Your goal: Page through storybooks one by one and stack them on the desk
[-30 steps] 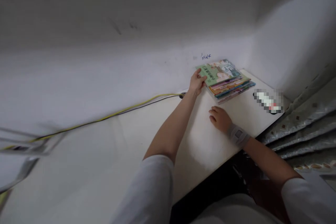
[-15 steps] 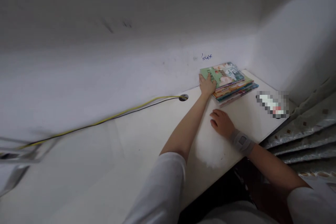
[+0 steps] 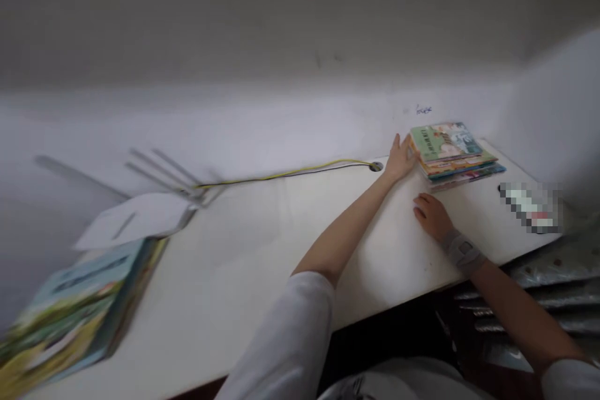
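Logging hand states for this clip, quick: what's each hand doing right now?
Left hand: open, fingers at the edge of the book stack, not gripping it.
Right hand: open, resting on the white desk, holding nothing.

Tabletop (image 3: 244,244) white, smooth, matt laminate. Stacked paper books (image 3: 450,150) with glossy covers; big book (image 3: 79,306) far left also glossy, blurred. Wall (image 3: 234,125) matt painted, slightly scuffed. Cable (image 3: 290,172) smooth plastic sheath. Wrist brace (image 3: 462,251) grey woven fabric, plastic tab. Sleeve (image 3: 285,337) soft white cloth. Curtain (image 3: 557,281) right, sheeny cloth.
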The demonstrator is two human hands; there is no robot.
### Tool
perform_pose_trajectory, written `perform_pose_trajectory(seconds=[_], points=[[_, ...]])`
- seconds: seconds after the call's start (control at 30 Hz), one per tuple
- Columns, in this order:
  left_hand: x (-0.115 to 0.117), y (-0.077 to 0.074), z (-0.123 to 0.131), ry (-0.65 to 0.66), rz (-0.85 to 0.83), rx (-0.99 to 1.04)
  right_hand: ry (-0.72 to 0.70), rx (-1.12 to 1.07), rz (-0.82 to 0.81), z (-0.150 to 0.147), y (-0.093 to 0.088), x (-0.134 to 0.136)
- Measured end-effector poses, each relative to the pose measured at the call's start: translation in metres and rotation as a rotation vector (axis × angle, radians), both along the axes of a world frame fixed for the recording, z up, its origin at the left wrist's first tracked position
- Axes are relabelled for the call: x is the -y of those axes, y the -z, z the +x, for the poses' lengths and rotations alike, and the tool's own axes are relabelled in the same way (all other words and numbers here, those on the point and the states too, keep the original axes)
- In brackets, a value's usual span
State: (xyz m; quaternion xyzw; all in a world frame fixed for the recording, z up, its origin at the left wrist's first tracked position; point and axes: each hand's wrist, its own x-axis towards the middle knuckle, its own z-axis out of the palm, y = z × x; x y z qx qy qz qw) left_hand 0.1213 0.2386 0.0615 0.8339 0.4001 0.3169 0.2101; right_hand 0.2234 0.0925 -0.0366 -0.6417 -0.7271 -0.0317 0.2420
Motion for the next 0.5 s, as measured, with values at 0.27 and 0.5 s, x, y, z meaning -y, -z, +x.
perform_pose_trajectory(seconds=[0.27,0.5], points=[[0.070,0.015,-0.222,-0.172,0.123,-0.173,-0.061,0.047,0.080,0.013,0.017,-0.004],[0.098,0.048,-0.373,-1.029,-0.171,-0.517,-0.068,0.051,0.114,0.025,0.030,-0.006]])
